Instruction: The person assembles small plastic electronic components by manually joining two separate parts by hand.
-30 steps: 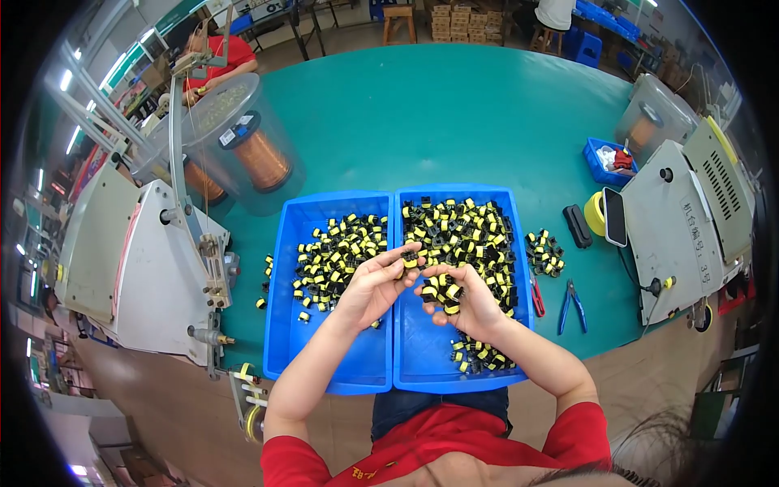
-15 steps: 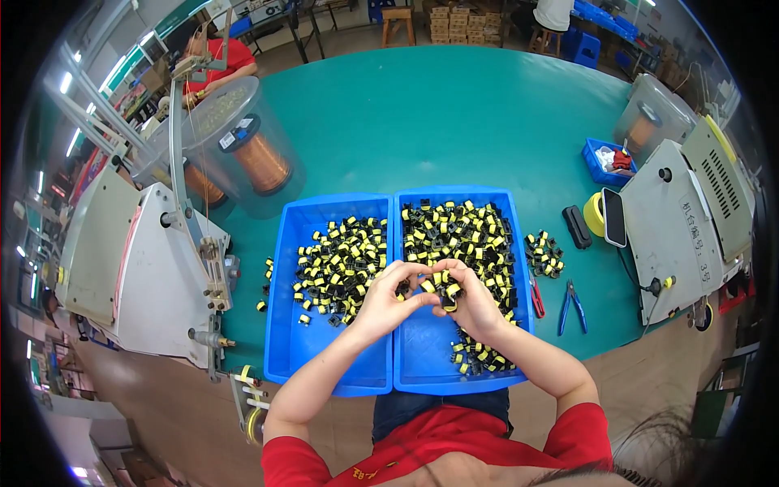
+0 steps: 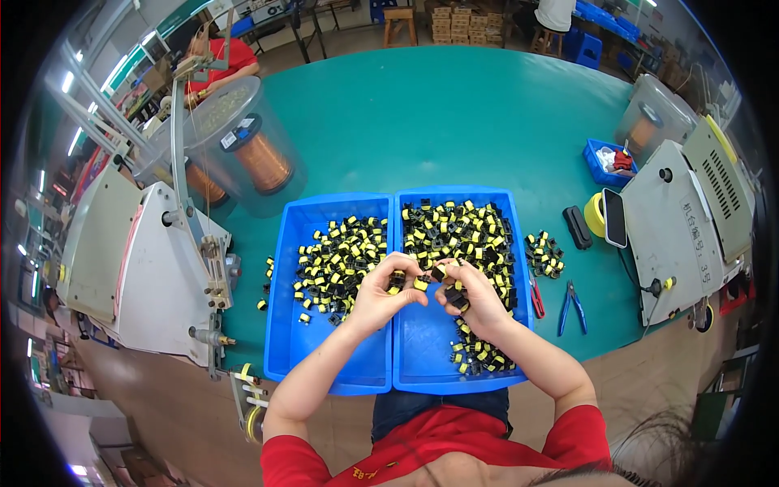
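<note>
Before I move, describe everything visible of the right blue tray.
The right blue tray is rectangular, open-topped and plastic-looking, resting on the green table, its left rim against the other blue tray. Black-and-yellow parts heap its far end and run down its right side; smooth blue floor shows at near left. The right hand is above it; contact is unclear.

Above two blue bins (image 3: 422,349), the right hand (image 3: 482,310) is cradling black-and-yellow parts (image 3: 456,298) while the left hand (image 3: 377,294) is curling just beside; more parts are lying below, and blue pliers (image 3: 571,294) are resting on the green tabletop (image 3: 406,122).
</note>
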`<state>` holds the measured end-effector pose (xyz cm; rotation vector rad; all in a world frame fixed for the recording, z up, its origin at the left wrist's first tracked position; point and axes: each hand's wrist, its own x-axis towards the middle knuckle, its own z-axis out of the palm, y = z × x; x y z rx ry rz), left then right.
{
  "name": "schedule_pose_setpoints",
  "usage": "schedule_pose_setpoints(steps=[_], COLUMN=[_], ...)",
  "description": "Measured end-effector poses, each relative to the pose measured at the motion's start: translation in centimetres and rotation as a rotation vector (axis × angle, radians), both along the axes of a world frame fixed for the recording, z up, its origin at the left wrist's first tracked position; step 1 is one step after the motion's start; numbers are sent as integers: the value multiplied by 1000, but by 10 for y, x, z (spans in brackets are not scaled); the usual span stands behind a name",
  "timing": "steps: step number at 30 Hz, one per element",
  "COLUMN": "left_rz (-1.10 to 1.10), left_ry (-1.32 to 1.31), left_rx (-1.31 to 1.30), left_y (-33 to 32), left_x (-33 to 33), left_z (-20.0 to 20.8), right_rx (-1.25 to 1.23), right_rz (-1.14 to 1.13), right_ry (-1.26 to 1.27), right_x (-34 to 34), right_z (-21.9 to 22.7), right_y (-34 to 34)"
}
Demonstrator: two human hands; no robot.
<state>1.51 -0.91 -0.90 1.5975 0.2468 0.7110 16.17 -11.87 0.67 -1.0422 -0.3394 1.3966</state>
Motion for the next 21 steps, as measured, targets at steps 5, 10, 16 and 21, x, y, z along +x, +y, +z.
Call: schedule_pose_setpoints(steps=[5,10,16,21], left_rz=[-109,-158,48,-131], left_ry=[59,116,100,190], left_rx=[-601,-690,-29,-446], left_y=[3,6,-8,-2], left_x=[-2,-1,6,-2], left_z=[10,11,2,12], right_rx=[5,97,109,76], right_rz=[-28,53,124,66], right_ry=[-57,-144,-269,-177], right_x=[0,0,-4,0], right_z=[-2,-3,-1,1], right_y=[0,-1,-2,-1])
